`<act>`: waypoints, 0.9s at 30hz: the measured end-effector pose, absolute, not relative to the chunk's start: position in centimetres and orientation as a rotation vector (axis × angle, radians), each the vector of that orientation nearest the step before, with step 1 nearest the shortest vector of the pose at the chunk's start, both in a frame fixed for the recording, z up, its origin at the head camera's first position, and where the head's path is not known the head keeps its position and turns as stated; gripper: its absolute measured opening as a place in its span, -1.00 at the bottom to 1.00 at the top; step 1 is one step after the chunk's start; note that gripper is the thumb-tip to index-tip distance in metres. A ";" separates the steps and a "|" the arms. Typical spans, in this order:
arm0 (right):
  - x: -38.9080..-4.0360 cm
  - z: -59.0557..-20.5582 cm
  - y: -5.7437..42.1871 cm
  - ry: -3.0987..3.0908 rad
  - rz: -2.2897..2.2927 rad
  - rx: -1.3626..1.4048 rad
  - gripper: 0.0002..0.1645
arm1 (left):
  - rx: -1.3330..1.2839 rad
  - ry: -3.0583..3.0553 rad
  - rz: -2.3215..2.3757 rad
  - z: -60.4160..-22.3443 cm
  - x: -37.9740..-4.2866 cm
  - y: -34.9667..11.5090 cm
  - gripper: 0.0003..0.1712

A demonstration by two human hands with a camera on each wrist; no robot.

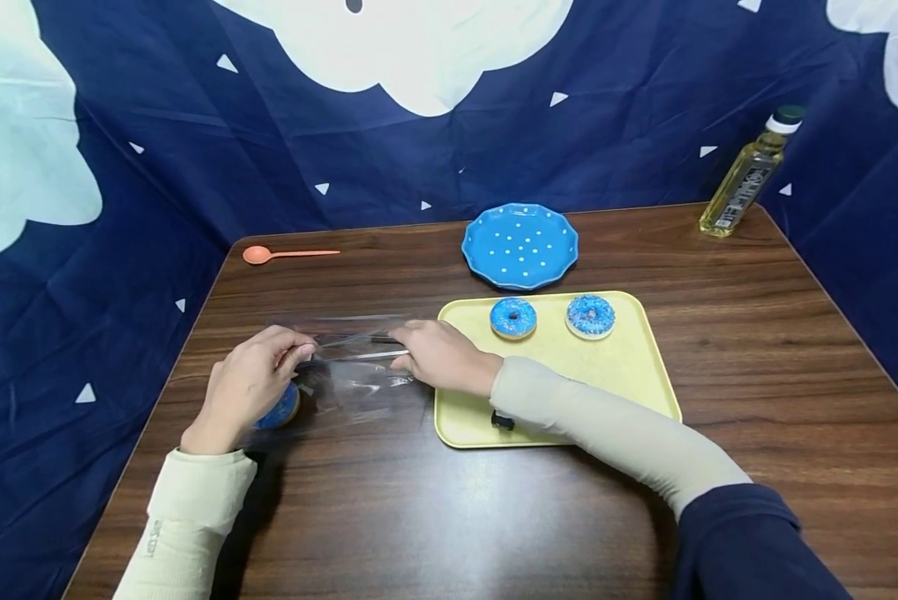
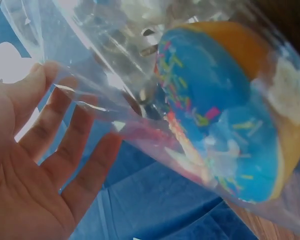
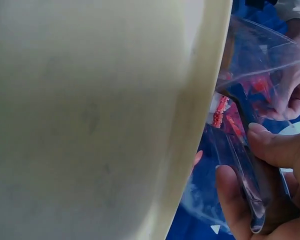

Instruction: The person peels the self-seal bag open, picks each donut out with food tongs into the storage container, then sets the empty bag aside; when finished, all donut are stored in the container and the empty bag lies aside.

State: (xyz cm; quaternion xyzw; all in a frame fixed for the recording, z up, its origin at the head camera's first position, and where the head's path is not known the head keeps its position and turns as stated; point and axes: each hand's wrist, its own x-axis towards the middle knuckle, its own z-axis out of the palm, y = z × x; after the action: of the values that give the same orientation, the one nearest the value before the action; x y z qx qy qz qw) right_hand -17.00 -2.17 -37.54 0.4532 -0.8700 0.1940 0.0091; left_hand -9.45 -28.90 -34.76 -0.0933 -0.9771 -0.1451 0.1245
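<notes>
My left hand pinches the edge of a clear plastic bag on the table's left side. A blue-iced doughnut with sprinkles shows through the plastic in the left wrist view; in the head view the left hand partly covers this blue doughnut. My right hand grips metal tongs by their arms, between thumb and fingers. The tongs' arms reach left into or behind the plastic; which one cannot be told. Pink and red sprinkled matter appears near their far end, its kind unclear.
A yellow tray carries two blue doughnuts along its far edge, with the right forearm across it. Behind stands a blue dotted plate. An orange spoon lies back left; an oil bottle stands back right.
</notes>
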 end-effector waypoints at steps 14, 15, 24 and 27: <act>-15.8 -36.1 2.4 -2.759 0.665 1.343 -0.49 | -0.249 -2.869 -0.417 -34.9 -9.7 -28.9 -0.76; -15.7 -36.2 2.8 -2.755 0.669 1.335 -0.50 | -0.252 -2.873 -0.418 -34.9 -9.7 -28.9 -0.76; -15.0 -36.1 5.5 -2.726 0.646 1.256 -0.51 | -0.253 -2.869 -0.428 -35.0 -9.6 -28.8 -0.77; -15.0 -36.0 5.3 -2.719 0.656 1.263 -0.46 | -0.271 -2.864 -0.435 -35.1 -9.7 -28.7 -0.77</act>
State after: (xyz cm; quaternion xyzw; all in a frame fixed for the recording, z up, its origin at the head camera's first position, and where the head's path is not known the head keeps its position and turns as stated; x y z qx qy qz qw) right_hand -15.02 5.33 -35.96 0.4114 -0.8853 0.2137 0.0364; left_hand -9.75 -28.71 -35.11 -0.0926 -0.9777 -0.1486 0.1157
